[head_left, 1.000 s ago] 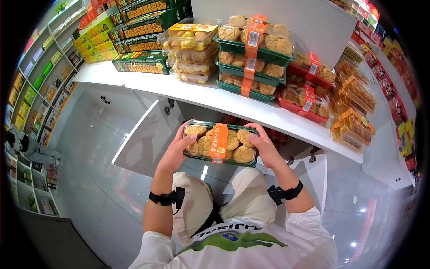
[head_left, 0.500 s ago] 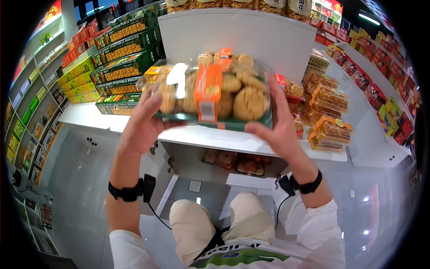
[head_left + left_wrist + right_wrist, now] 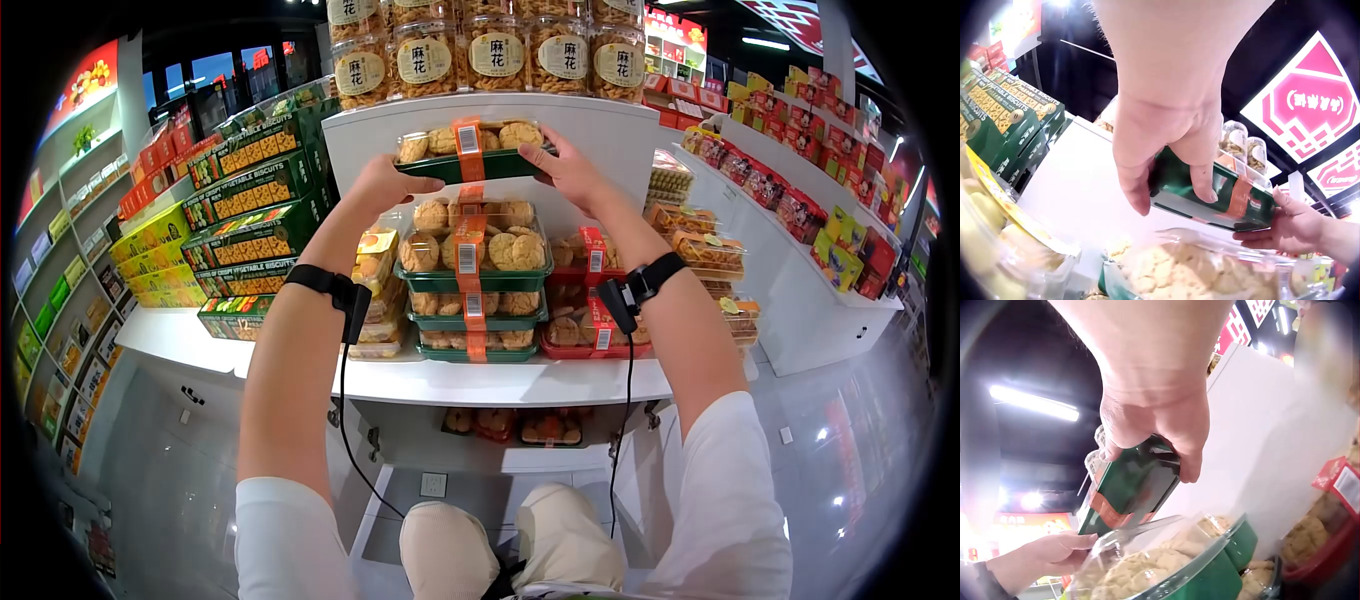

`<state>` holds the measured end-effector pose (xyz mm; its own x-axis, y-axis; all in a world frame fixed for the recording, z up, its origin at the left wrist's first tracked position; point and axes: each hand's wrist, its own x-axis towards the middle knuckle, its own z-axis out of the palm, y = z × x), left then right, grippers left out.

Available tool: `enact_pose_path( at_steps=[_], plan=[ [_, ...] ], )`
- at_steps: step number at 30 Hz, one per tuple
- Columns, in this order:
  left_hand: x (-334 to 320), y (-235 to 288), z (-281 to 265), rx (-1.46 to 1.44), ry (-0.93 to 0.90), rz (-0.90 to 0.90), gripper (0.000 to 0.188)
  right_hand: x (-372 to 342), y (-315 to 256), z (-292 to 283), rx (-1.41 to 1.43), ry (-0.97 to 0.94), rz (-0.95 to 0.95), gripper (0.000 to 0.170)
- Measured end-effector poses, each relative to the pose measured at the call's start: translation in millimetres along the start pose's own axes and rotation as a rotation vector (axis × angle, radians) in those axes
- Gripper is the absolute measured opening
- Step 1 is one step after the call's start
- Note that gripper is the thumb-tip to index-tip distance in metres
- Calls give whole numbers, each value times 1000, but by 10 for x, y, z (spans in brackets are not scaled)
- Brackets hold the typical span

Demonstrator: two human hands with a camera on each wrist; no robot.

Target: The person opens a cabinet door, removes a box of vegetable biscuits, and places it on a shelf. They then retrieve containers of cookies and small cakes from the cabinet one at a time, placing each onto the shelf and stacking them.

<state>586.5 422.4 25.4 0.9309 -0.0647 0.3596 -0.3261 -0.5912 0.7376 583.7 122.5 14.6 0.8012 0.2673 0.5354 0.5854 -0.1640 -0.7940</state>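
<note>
A green tray of cookies (image 3: 480, 160) with an orange band is held up in front of the white panel, above the stack. My left hand (image 3: 392, 187) grips its left end, thumb along the lower side. The right hand (image 3: 570, 172) grips the other end. In the left wrist view the left hand (image 3: 1166, 144) has fingers round the green tray (image 3: 1197, 187). The right wrist view shows the right hand (image 3: 1157, 434) curled over the tray's end (image 3: 1129, 484). Below stands a stack of green cookie trays (image 3: 515, 252).
Fruit-like packs (image 3: 378, 290) and green biscuit boxes (image 3: 250, 235) stand left of the stack, red trays (image 3: 600, 325) right. Jars (image 3: 495, 55) top the white panel (image 3: 370, 130). Beneath the counter (image 3: 400, 375), an open cabinet holds several packs (image 3: 550, 428).
Both hands have carried the tray from near the lap up and forward, over the counter and above the stacked trays. The view has tilted up, showing the jars.
</note>
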Motion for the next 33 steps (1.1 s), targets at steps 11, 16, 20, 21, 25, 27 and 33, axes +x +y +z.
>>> enact_pose_path(
  at_steps=[11, 16, 20, 21, 25, 27, 33],
  plan=[
    [105, -254, 183, 88, -25, -9, 61, 112, 658, 19, -153, 56, -22, 116],
    [220, -471, 242, 199, 70, 44, 80, 41, 696, 9, -242, 17, -66, 112],
    [167, -432, 188, 174, 2, 58, 86, -61, 564, 73, -318, 48, -94, 101],
    [137, -395, 184, 197, 15, 44, 86, -1, 680, 45, -292, 28, -133, 99],
    [388, -767, 123, 88, 34, 110, 46, -116, 666, -24, -377, -28, -203, 78],
    [-9, -476, -53, 136, 76, -23, 74, -244, 640, -101, -443, 88, -12, 91],
    [-1164, -21, -215, -155, 202, 71, 51, -925, 735, -534, 221, 166, -72, 74]
  ],
)
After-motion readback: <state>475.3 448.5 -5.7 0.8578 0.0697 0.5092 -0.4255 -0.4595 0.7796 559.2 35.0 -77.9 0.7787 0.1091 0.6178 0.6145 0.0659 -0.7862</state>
